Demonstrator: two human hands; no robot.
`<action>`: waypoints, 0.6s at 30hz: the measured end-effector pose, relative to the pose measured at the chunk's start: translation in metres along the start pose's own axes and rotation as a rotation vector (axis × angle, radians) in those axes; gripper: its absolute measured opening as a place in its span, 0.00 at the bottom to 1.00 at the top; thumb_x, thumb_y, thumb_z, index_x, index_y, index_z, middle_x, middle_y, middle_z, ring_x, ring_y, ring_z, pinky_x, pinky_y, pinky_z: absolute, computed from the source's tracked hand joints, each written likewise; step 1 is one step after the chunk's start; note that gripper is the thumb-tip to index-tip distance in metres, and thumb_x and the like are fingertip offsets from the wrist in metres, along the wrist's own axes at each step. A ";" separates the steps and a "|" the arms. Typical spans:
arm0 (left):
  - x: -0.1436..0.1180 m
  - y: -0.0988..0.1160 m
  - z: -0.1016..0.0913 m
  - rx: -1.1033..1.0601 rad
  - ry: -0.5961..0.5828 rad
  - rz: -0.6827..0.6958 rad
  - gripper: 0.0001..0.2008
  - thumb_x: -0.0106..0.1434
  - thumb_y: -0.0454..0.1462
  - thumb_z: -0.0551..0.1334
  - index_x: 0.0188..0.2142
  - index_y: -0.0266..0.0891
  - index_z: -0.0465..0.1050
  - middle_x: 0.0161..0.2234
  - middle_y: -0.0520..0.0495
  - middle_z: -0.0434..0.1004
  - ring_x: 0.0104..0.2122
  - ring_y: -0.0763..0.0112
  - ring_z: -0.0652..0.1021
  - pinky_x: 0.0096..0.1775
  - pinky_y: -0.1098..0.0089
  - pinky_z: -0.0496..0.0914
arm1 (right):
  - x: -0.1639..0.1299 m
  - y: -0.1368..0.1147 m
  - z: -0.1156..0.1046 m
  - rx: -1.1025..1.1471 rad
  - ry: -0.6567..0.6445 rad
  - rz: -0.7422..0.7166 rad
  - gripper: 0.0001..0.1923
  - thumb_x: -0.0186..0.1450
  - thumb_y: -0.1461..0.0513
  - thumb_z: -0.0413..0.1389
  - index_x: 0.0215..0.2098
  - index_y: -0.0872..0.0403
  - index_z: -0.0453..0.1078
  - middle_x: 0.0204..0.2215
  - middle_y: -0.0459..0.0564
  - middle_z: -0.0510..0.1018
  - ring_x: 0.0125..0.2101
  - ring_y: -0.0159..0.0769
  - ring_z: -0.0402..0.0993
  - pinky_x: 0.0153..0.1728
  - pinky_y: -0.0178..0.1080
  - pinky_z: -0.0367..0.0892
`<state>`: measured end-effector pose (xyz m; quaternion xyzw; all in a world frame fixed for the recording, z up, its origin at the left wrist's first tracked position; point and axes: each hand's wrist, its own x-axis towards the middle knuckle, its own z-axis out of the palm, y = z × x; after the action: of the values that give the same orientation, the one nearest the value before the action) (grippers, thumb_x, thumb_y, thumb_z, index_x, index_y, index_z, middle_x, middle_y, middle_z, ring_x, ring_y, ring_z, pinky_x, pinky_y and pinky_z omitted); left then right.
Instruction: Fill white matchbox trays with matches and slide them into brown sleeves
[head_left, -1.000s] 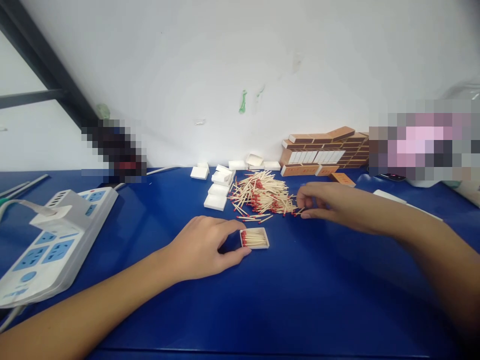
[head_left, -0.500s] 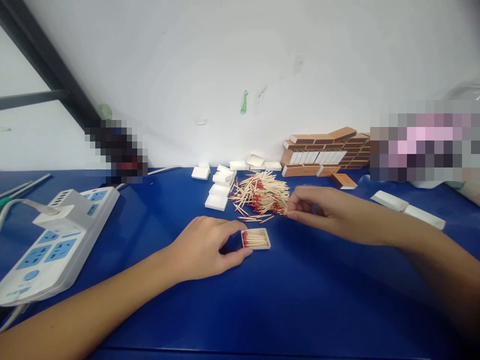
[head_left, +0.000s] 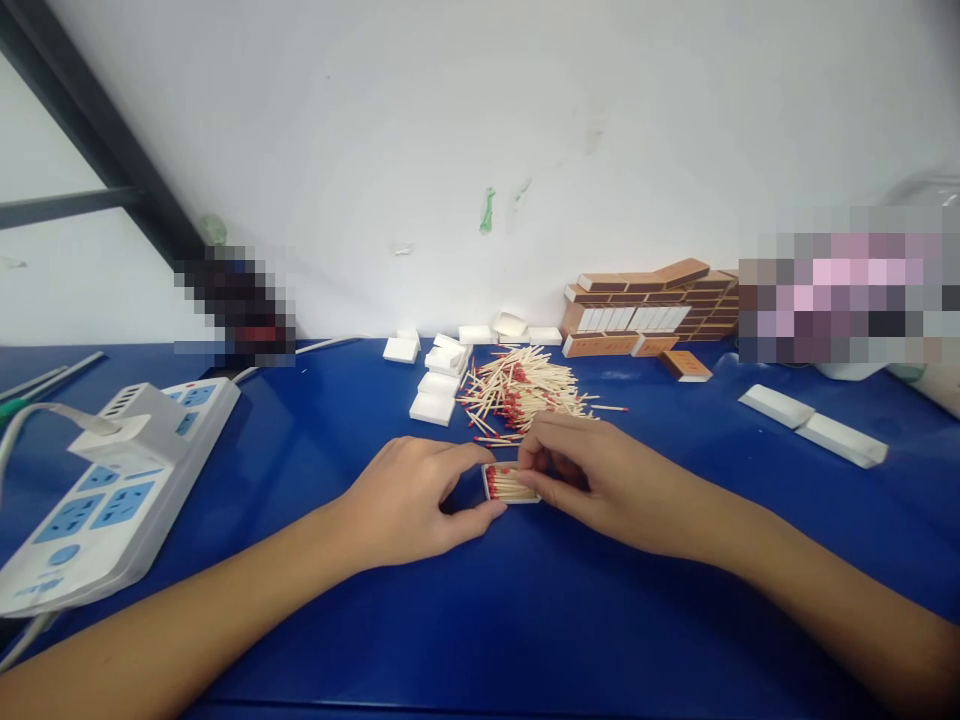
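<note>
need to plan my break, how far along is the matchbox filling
Done: brown boxes stacked by the wall. In hand: left hand steadies a part-filled tray, right hand at its edge. Left: a big loose match pile and several empty white trays.

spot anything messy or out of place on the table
Loose matches lie in a jumbled heap behind the hands, a few strays off its right edge. The empty white trays beside it sit scattered at odd angles. The tray between both hands holds its matches neatly.
</note>
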<state>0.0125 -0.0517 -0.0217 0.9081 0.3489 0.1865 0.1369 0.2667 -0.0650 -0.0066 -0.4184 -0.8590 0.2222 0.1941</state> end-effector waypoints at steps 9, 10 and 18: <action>0.000 0.001 0.000 -0.010 -0.011 -0.002 0.14 0.68 0.45 0.66 0.50 0.43 0.79 0.23 0.58 0.70 0.22 0.73 0.71 0.29 0.70 0.62 | -0.001 -0.006 0.007 0.064 -0.011 -0.030 0.07 0.74 0.60 0.58 0.36 0.52 0.72 0.32 0.46 0.76 0.31 0.33 0.71 0.32 0.37 0.63; 0.000 0.001 0.000 -0.012 -0.015 -0.004 0.14 0.68 0.45 0.66 0.50 0.43 0.79 0.23 0.58 0.69 0.22 0.73 0.71 0.29 0.70 0.62 | -0.001 -0.005 0.007 0.060 -0.006 -0.038 0.07 0.73 0.61 0.58 0.36 0.52 0.72 0.32 0.47 0.76 0.31 0.33 0.71 0.32 0.37 0.63; 0.000 0.001 -0.001 -0.023 -0.016 -0.002 0.15 0.68 0.45 0.66 0.51 0.42 0.79 0.22 0.58 0.67 0.22 0.74 0.69 0.28 0.71 0.60 | -0.001 -0.002 0.006 0.021 0.047 -0.076 0.08 0.75 0.60 0.56 0.39 0.52 0.76 0.36 0.49 0.77 0.32 0.34 0.73 0.31 0.37 0.64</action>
<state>0.0127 -0.0518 -0.0205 0.9077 0.3464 0.1830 0.1505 0.2627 -0.0682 -0.0102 -0.3884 -0.8672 0.2136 0.2270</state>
